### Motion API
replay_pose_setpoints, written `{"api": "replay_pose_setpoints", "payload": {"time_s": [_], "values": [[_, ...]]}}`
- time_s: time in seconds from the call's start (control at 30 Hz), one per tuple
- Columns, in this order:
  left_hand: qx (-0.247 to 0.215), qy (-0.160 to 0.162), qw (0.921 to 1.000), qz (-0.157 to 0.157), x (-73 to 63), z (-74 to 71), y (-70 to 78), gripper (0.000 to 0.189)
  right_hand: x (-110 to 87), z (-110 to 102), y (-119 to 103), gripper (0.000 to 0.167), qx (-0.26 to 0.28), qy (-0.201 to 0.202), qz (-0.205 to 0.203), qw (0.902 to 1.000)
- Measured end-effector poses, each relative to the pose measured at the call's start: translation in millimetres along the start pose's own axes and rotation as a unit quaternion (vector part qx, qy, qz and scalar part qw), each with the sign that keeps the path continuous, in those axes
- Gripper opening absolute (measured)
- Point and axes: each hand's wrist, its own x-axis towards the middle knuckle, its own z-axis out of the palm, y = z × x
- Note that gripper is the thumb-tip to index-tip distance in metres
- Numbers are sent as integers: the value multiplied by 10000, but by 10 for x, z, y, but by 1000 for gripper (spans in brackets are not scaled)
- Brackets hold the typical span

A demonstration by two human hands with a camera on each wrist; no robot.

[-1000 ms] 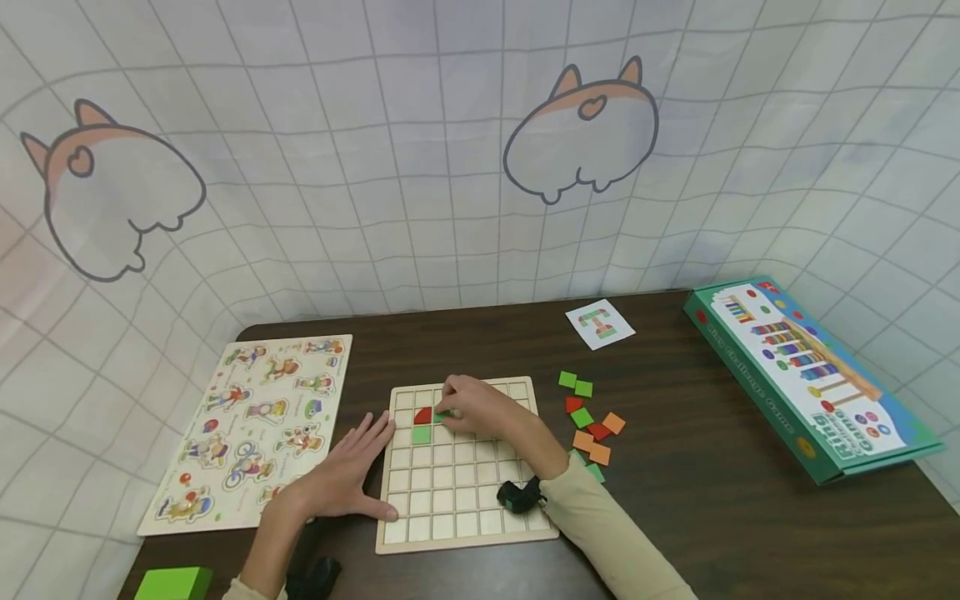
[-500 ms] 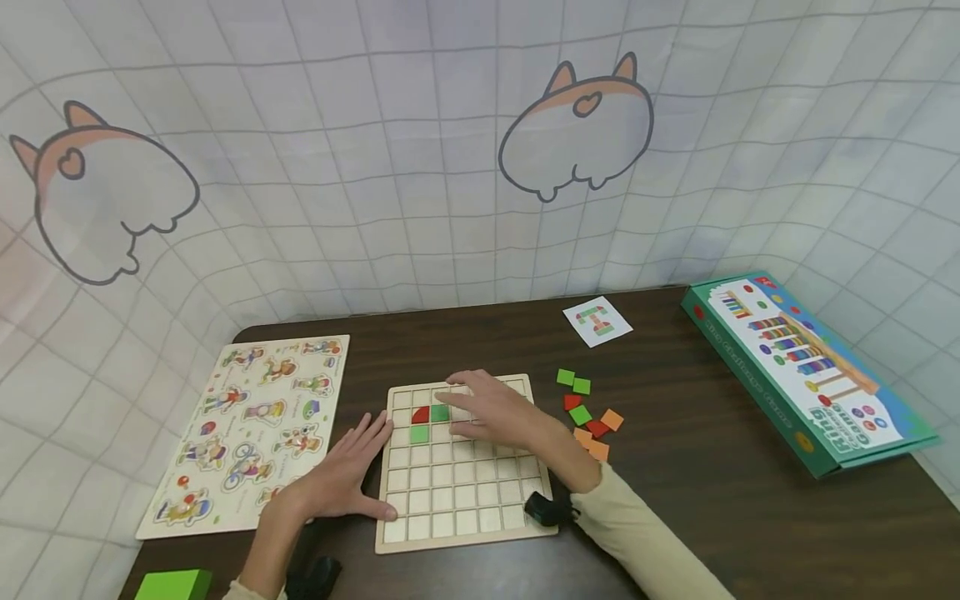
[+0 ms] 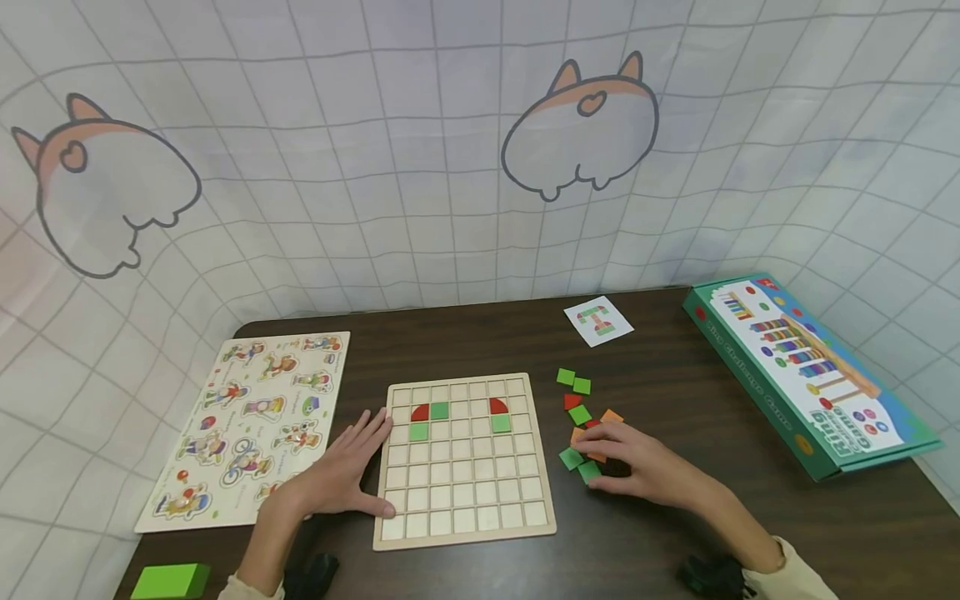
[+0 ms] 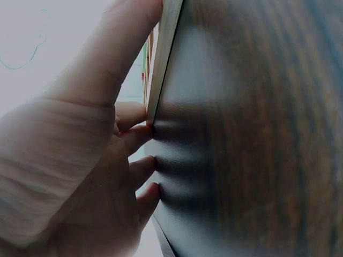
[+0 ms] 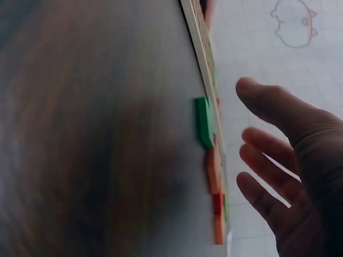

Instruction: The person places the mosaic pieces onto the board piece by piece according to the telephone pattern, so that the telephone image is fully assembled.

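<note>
A wooden grid board [image 3: 463,475] lies in the middle of the table. On it sit two red quarter-round tiles, the left one [image 3: 421,412] beside a green tile [image 3: 439,410], each with a green tile below. My left hand [image 3: 333,471] rests along the board's left edge, fingers spread and thumb on the front corner; the left wrist view shows the fingertips by that edge. To the right, my right hand [image 3: 648,467] hovers over loose green, orange and red tiles. In the right wrist view its fingers are apart, above a green tile [image 5: 203,122], holding nothing. It partly hides the orange tiles.
A patterned card [image 3: 598,321] lies behind the loose tiles. The green game box [image 3: 810,375] stands at the right. A wooden picture puzzle [image 3: 247,433] is at the left, with a bright green block [image 3: 171,582] near the front. A gridded cloth [image 3: 420,183] hangs behind.
My right hand has let go of a green tile on the board, then moved right to the loose tiles. The red and green tiles at the board's right are now uncovered. My left hand stays put.
</note>
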Motion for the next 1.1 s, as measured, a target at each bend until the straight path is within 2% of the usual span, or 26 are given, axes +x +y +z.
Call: {"api": "replay_pose_setpoints", "payload": {"time_s": [0.17,0.37,0.6,0.9,1.1], "values": [[-16,-7,10000,-1,-2,9,-9,123,-11,-56,15,50,-137,-97,-187,9997],[-64,7,10000,18,-6,5,-4,123,2,-65,4,41,29,-342,-216,9992],[-28,15,10000,43,-8,7,-10,122,-6,-65,3,27,73,-545,-101,9984],[-29,29,10000,33,-7,15,-19,122,-8,-88,3,23,-39,-756,44,9971],[-32,46,10000,61,-5,12,-23,122,-9,-84,2,9,-88,-983,-31,9951]]}}
